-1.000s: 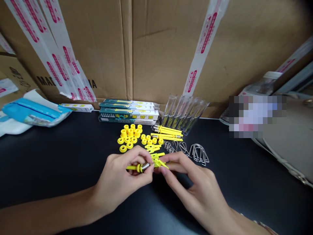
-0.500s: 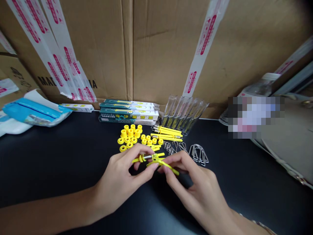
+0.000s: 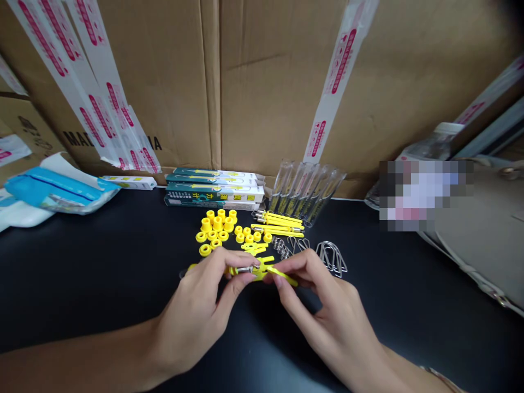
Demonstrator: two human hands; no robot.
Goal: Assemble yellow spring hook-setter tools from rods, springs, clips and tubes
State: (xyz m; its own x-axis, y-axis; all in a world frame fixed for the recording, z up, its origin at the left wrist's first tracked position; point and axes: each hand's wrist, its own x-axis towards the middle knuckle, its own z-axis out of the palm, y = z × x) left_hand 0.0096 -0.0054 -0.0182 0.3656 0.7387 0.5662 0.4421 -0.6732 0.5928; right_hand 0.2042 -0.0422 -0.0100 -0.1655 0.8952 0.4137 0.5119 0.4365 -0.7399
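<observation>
Between thumb and fingers, my left hand (image 3: pixel 204 305) pinches a yellow rod assembly (image 3: pixel 234 270) with a metal spring section. My right hand (image 3: pixel 327 311) grips a thin yellow strip (image 3: pixel 286 275) whose left end meets the assembly near the left fingertips; the exact join is too small to tell. Just beyond the hands lie flat yellow pieces (image 3: pixel 254 248), several yellow caps and rings (image 3: pixel 218 224), and small yellow nuts (image 3: pixel 248 238). To their right are metal springs (image 3: pixel 280 247) and bent wire hooks (image 3: pixel 332 257). Yellow rods with metal ends (image 3: pixel 280 220) lie behind these.
Stacked printed boxes (image 3: pixel 215 195) and clear tubes (image 3: pixel 307 191) stand at the back against a large cardboard box (image 3: pixel 270 82). A blue packet (image 3: pixel 61 188) is at the left. On the right are a plastic bottle (image 3: pixel 434 144) and a beige bag (image 3: pixel 483 218).
The assembly in my left hand has turned and shifted slightly left, and its spring section looks thinner. The strip in my right hand lies flatter. The view has shifted slightly.
</observation>
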